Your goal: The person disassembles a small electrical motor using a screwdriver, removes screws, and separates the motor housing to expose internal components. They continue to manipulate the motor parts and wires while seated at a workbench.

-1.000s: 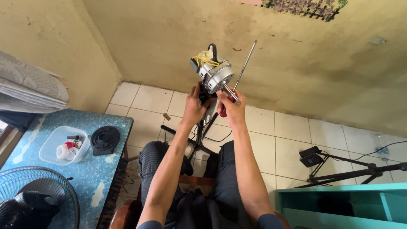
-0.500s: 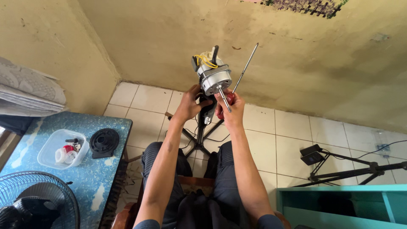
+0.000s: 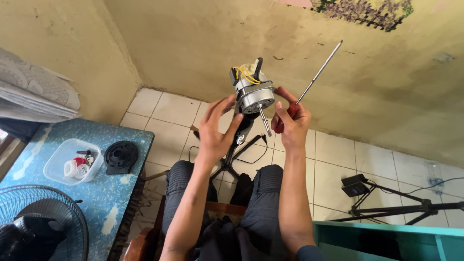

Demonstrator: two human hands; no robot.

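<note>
A seated person works over a tiled floor [image 3: 333,159] beside a blue bench [image 3: 111,193], whose near end runs out of the picture. A fan guard [image 3: 43,217] at the lower left is cut off by the edge, and a tripod [image 3: 401,210] lies on the tiles at right, partly hidden behind a teal shelf [image 3: 386,239]. On the bench sit 1 clear tub [image 3: 72,162] of small parts too tiny to tell apart and 1 black round disc [image 3: 121,155]. Held up before the wall is a fan motor [image 3: 252,94], its long axis tilted, the bare shaft pointing down toward the lap and the yellow wiring at the far upper end. The left hand [image 3: 216,130] is open, fingers spread, its fingertips touching the motor's side. The right hand [image 3: 290,121] is closed around a red-handled screwdriver [image 3: 316,75], whose blade points up and to the right; the handle is mostly hidden in the fist.
</note>
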